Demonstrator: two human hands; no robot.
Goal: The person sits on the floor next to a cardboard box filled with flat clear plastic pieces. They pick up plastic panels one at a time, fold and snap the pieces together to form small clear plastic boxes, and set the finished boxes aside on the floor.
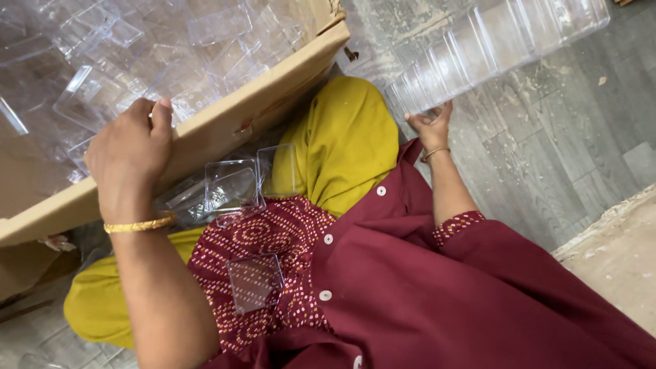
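Left hand (130, 154) curled over the rim of the cardboard box (205, 133), fingers bent inside among loose clear plastic containers (102, 61), perhaps pinching one, though glare hides that. Right hand (432, 126), well right of the box, closed under the near end of a long stack of clear containers (492, 48) stretching away over the grey floor (560, 137). Below the box rim, clear lids (232, 186) and one flat lid (255, 281) resting on the lap.
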